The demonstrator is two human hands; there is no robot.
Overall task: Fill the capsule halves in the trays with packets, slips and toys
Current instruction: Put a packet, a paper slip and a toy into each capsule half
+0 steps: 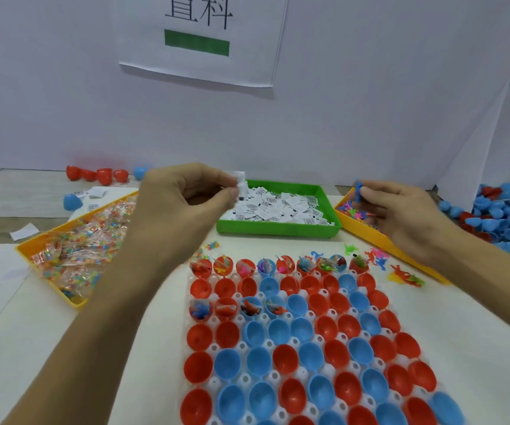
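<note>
Over at the table's left edge sits the orange plastic tray of clear candy packets [73, 256]. The left hand [183, 191] hovers above it, thumb and forefinger pinching a small white paper slip [241, 179]. Behind, near the back edge, the green tray of white slips [278, 230]. Up front, the white capsule tray of red and blue halves [302, 338], far row already filled. By the right edge, the right hand [401, 210] pinches a small blue plastic toy figure [359, 190] over the orange toy tray [367, 233].
</note>
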